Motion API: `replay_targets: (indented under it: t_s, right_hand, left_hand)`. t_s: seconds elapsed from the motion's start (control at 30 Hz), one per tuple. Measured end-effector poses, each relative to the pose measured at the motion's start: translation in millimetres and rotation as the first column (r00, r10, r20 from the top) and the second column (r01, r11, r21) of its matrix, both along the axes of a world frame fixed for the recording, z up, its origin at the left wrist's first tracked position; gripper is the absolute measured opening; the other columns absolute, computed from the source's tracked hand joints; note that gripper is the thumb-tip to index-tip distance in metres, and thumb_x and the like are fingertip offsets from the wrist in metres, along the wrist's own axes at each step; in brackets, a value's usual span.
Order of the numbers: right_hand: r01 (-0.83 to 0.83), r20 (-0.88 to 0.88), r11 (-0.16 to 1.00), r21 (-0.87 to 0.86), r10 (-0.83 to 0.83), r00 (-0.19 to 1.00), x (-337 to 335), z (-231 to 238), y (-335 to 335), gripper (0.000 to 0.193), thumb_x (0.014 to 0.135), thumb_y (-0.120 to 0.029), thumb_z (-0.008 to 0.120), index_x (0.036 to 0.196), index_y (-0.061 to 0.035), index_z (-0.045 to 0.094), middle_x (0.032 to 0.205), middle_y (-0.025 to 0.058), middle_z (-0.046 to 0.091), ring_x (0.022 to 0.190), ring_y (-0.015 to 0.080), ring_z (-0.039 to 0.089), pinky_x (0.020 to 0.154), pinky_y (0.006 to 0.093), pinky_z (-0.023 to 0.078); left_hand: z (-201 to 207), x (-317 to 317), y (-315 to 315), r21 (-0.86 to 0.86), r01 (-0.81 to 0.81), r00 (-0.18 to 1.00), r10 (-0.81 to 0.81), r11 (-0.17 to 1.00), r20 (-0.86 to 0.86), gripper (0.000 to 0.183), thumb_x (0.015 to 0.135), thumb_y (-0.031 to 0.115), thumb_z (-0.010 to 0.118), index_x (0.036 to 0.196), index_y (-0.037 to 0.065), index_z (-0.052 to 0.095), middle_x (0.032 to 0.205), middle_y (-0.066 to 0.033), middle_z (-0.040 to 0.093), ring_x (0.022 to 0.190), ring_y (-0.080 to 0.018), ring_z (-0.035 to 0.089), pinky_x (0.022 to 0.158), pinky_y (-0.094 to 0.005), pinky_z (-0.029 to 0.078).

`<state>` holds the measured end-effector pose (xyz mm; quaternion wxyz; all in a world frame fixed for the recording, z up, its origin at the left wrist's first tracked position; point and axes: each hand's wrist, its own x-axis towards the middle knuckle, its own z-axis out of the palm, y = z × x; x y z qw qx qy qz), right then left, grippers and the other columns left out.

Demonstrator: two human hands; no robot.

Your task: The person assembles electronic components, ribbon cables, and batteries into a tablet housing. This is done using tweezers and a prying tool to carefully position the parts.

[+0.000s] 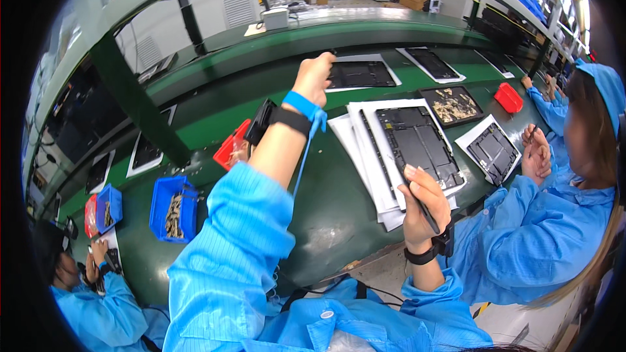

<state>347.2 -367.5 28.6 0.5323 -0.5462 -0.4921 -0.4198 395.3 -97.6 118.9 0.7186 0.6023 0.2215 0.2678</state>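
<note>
- Two bare hands in view, blue sleeves on both arms; left hand (pixel 315 77) stretched far forward over the green table (pixel 326 202), fingers curled in; fingertips mostly hidden, so can't tell if it grips anything
- left hand is at the left end of the far black panel (pixel 364 74), which lies on a white sheet; can't confirm contact
- left wrist carries a blue strap (pixel 301 102) with a cord trailing down, plus a black band
- right hand (pixel 432 197) is closed round a black pen-like tool (pixel 427 214); tool held slanted
- near black panel (pixel 420 146) lies flat on a stack of white sheets (pixel 347 135), just beyond the right hand; long dark strip (pixel 376 151) along the panel's left side
- black tray (pixel 464 119) of small pale pieces just past the stack; red bin (pixel 508 98) right of it
- another red bin (pixel 228 146) beside the left forearm; blue bin (pixel 160 202) with small parts further left
- co-worker on the right (pixel 541 241), by another black panel (pixel 493 151) on a white sheet; second co-worker (pixel 104 306) lower left
</note>
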Motion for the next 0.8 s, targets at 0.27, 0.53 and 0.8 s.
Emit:
replay_targets:
  t_s: [0.27,0.53,0.8]
  right_hand:
    - [-0.077,-0.122,0.997,-0.003,0.076,0.990,-4.0,-19.0,2.4,0.035,0.070,0.005,0.082,0.098,-0.0026,0.061,0.098,0.0164,0.072,0.092,0.0319,0.072,0.085,0.0420,0.059]
    - [-0.085,-0.103,0.986,-0.141,0.071,0.992,4.5,-30.4,-7.7,0.044,0.071,-0.002,0.085,0.108,-0.0057,0.060,0.105,0.0144,0.071,0.096,0.0319,0.072,0.083,0.0403,0.060]
    - [-0.160,-0.115,0.982,-0.098,0.148,0.982,-11.2,-16.4,-0.5,0.042,0.072,0.004,0.082,0.105,-0.0034,0.057,0.103,0.0184,0.070,0.093,0.0354,0.071,0.082,0.0406,0.061]
  left_hand:
    - [-134.5,112.6,145.0,0.464,-0.209,0.781,0.432,0.861,-0.450,0.043,0.085,0.026,0.061,0.113,-0.006,0.067,0.125,-0.0250,0.062,0.117,-0.0407,0.059,0.101,-0.0461,0.044]
    - [-118.7,112.8,100.1,0.687,-0.036,0.668,0.529,0.726,-0.524,0.036,0.086,0.021,0.064,0.111,-0.004,0.069,0.125,-0.0238,0.063,0.114,-0.0385,0.062,0.097,-0.0439,0.050]
    - [-156.9,126.7,192.1,0.557,0.031,0.697,0.381,0.830,-0.607,0.019,0.081,0.015,0.066,0.089,-0.001,0.074,0.097,-0.0235,0.071,0.096,-0.0343,0.070,0.082,-0.0410,0.056]
